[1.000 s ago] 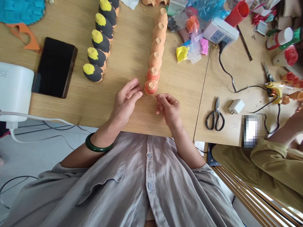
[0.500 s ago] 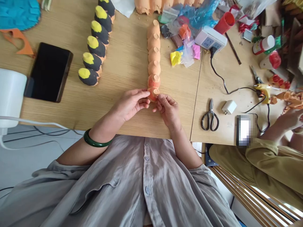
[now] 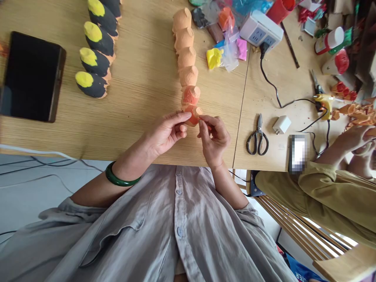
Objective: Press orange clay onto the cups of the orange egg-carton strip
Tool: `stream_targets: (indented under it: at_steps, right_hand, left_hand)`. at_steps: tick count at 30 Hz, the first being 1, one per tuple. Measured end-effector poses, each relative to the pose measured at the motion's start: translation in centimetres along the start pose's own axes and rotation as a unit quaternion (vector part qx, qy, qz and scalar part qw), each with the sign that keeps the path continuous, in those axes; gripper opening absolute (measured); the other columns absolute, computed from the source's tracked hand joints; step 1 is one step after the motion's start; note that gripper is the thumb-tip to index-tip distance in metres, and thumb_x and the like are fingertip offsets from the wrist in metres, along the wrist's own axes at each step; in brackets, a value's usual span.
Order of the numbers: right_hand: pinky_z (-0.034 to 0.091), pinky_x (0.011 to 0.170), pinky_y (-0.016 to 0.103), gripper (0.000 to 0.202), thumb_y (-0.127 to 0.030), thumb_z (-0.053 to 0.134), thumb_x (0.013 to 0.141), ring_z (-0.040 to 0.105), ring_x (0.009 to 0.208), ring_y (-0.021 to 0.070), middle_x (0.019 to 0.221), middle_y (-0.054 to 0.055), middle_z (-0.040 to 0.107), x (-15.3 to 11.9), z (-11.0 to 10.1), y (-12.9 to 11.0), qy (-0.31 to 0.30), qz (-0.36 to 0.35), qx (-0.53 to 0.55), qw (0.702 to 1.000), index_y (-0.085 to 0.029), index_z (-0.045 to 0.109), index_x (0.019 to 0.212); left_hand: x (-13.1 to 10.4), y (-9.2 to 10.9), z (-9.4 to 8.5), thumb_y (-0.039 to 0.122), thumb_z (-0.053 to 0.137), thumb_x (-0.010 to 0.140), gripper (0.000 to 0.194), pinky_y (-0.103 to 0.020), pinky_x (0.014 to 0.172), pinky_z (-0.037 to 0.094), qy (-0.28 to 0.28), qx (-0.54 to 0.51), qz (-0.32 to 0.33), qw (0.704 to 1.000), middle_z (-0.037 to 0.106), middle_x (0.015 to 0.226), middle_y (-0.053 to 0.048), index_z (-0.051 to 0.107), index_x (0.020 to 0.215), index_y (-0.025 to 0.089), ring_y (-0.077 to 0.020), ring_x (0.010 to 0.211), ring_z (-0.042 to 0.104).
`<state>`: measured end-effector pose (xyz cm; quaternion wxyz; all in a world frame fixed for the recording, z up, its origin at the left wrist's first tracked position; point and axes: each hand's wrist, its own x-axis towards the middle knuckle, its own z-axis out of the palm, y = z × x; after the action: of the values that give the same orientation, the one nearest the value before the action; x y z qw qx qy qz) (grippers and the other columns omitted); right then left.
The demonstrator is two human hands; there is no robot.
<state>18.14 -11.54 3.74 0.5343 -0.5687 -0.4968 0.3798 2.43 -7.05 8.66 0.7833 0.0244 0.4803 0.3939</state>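
Note:
An orange row of cups (image 3: 187, 57), like a strip of egg carton, lies lengthwise on the wooden table. Its two nearest cups carry a brighter orange-red coating. My left hand (image 3: 173, 131) grips the nearest cup from the left, thumb pressed on the coated surface. On the other side, my right hand (image 3: 214, 135) has thumb and forefinger pinched at that cup's right edge; a small orange bit shows by the fingers, too small to make out clearly. Left of the strip lies another row of cups (image 3: 101, 60), coated black with yellow tips.
A dark tablet (image 3: 32, 76) lies at the left. Yellow clay (image 3: 214, 58) and plastic bags are right of the strip. Farther right are a power strip (image 3: 261, 33), scissors (image 3: 257, 139), a white adapter (image 3: 282, 124) and a glue gun (image 3: 324, 102). Another person's hand (image 3: 357, 139) shows at right.
The view has shifted, and the orange strip now slants, its far end more to the left. My right hand has moved slightly right, its fingers more curled. My left hand still holds the nearest cup.

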Motion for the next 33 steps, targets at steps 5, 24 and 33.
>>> stream_targets:
  at_steps: [5, 24, 33]
  right_hand:
    - [0.063, 0.079, 0.04, 0.016, -0.046, 0.081, 0.107, 0.059, 0.074, 0.0202, 0.089, 0.002, 0.07, -0.2, -0.4, -0.6, -0.005, -0.022, -0.084, 0.996, -0.034, 0.089, 0.112]
    - [0.07, 0.098, 0.046, 0.023, -0.055, 0.088, 0.105, 0.078, 0.105, 0.0313, 0.099, 0.009, 0.072, -0.2, -0.8, -0.2, -0.08, 0.047, -0.119, 0.988, -0.036, 0.091, 0.116]
    - [0.052, 0.054, 0.026, 0.03, -0.058, 0.087, 0.104, 0.05, 0.061, 0.0118, 0.074, -0.007, 0.054, 5.0, 0.4, -1.1, -0.013, 0.091, 0.13, 0.987, -0.029, 0.081, 0.11]
  left_hand:
    - [-0.4, -0.4, 0.0, 0.001, 0.074, 0.109, 0.037, -0.013, 0.047, 0.04, -0.028, 0.022, 0.024, 0.999, 0.062, 0.07, 0.006, 0.068, 0.075, 0.015, -0.0002, 0.048, 0.045]
    - [-0.8, -1.7, -0.5, 0.003, 0.087, 0.097, 0.022, -0.012, 0.054, 0.046, -0.053, 0.004, 0.073, 0.996, 0.067, 0.073, 0.003, 0.08, 0.079, 0.014, -0.0015, 0.055, 0.05]
    - [-0.7, -0.4, -0.5, 0.013, 0.104, 0.078, 0.032, -0.012, 0.045, 0.032, -0.055, 0.013, 0.139, 0.989, 0.053, 0.063, 0.01, 0.073, 0.076, 0.016, 0.002, 0.046, 0.033]
